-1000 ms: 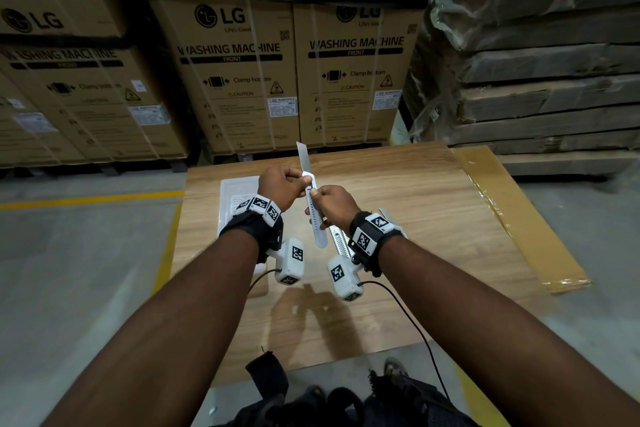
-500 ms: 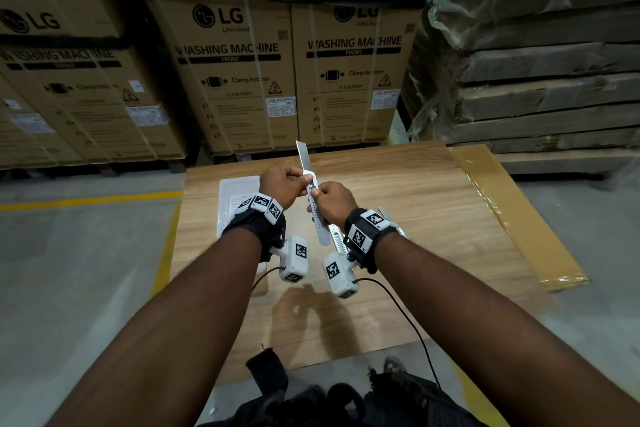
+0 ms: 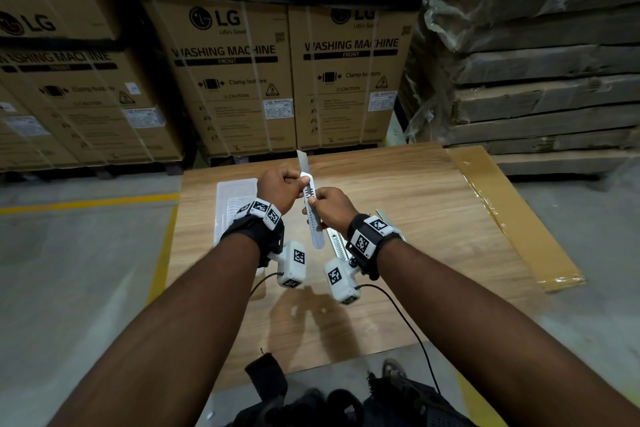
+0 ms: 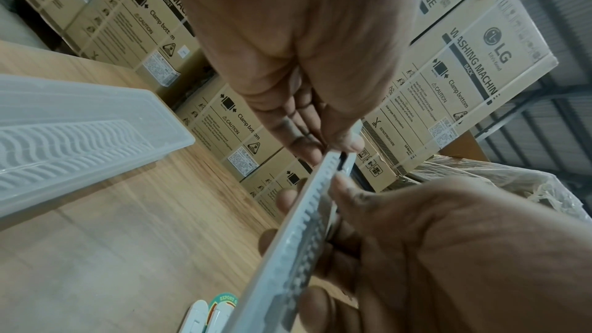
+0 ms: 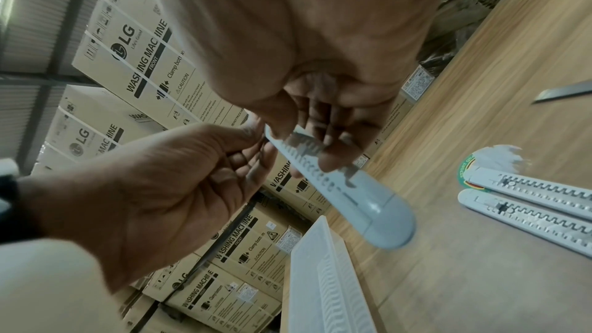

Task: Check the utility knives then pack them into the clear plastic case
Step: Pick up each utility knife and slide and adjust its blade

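A white utility knife [image 3: 314, 225] stands upright above the table, its steel blade [image 3: 302, 161] pushed out at the top. My left hand [image 3: 294, 181] pinches the knife's upper end [image 4: 339, 151] just below the blade. My right hand [image 3: 314, 202] grips the handle's middle, thumb on the notched slider track [image 5: 307, 151]. The rounded butt end [image 5: 387, 222] hangs free below. The clear plastic case [image 3: 232, 204] lies flat on the table left of my hands. Two more white knives [image 5: 528, 191] lie side by side on the table under my right wrist.
The wooden table [image 3: 433, 218] has a brown taped board [image 3: 512, 211] along its right edge. A bare steel blade tip [image 5: 564, 93] lies on the table further right. Stacked washing machine cartons [image 3: 235, 73] and wrapped pallets [image 3: 536, 80] stand behind.
Both hands and the knife have drifted very slightly; the blade stays out and the grips are the same.
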Action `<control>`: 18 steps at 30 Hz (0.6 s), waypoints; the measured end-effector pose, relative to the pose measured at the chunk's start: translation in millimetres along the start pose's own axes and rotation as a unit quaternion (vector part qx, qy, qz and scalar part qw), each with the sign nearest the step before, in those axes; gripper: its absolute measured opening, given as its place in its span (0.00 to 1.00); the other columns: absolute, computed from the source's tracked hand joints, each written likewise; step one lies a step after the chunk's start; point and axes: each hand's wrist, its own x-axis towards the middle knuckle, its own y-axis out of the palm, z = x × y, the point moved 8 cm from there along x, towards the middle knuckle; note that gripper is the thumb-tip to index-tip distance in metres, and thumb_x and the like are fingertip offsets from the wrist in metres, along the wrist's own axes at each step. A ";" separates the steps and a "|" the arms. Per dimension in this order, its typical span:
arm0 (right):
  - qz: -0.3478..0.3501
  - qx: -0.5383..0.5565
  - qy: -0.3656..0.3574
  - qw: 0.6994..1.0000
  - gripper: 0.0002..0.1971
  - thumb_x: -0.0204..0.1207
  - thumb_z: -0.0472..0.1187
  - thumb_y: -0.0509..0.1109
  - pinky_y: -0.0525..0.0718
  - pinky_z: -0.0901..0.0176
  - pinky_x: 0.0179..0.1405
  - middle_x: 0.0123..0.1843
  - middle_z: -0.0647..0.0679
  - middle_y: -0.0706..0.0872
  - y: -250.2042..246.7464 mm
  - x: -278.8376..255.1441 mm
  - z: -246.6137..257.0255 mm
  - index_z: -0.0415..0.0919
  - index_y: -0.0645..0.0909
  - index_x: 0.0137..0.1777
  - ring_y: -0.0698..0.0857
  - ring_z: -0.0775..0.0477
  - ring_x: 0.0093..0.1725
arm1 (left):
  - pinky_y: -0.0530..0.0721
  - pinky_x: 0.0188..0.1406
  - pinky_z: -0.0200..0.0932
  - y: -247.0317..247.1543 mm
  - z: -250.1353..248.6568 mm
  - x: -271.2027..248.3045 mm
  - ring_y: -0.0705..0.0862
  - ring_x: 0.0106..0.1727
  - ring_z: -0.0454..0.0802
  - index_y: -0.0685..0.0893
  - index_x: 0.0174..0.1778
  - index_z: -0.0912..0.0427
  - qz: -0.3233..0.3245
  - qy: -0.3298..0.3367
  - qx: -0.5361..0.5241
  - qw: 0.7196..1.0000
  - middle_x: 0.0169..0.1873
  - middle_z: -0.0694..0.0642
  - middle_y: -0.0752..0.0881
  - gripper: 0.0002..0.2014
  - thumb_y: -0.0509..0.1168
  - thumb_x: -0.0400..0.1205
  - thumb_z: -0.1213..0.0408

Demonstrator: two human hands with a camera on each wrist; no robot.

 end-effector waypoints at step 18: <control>-0.010 0.026 0.031 0.999 0.14 0.83 0.50 0.64 0.85 0.58 0.27 0.46 0.40 0.92 -11.8 -6.2 -11.9 0.43 0.83 0.43 0.90 0.50 0.39 | 0.91 0.45 0.43 12.1 6.0 0.9 0.91 0.40 0.50 0.88 0.53 0.66 0.031 -0.032 -0.048 0.998 0.42 0.61 0.91 0.08 0.72 0.79 0.69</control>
